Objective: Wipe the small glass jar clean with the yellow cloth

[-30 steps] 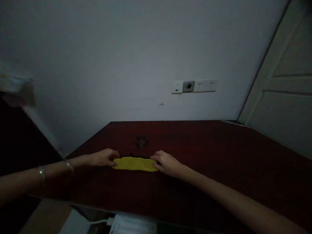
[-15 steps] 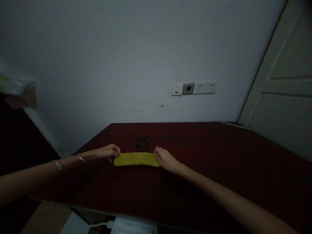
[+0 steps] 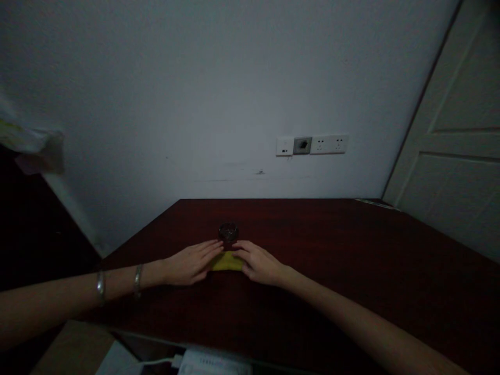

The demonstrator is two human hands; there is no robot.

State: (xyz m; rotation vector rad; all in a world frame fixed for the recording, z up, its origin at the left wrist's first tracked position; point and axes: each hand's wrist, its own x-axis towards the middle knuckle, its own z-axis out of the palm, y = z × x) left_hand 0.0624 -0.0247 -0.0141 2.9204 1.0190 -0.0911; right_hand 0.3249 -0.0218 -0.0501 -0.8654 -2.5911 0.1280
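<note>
- The cloth (image 3: 227, 261), yellow, lies on the table (image 3: 320, 291) between the two hands and partly under them, on the near side of the glass dish (image 3: 228, 232)
- Only the middle strip of the cloth shows; its ends are hidden by the hands, so how it is folded there cannot be told
- The left hand (image 3: 191, 264) is spread palm down over the cloth's left part, fingers straight and close together, not clenched; it seems to press rather than grip
- The right hand (image 3: 262, 263) sits at the cloth's right end with fingers bent over it; whether it pinches the cloth or merely rests there, I cannot tell
- The work in hand looks like flattening the cloth, and a level palm should suit that better than fingertips, which could leave dents
- Pressure is best kept even on both sides, since a harder push from one hand could skew the strip or ruck up its middle
- The far fingertips are near the dish, so strokes would do well to run sideways or toward the body, lest a knuckle knock it
- The bangles (image 3: 138, 280) on the left wrist could snag fabric, so that wrist is better held a little raised
- In this dim light, creases are probably easier to feel than to see
</note>
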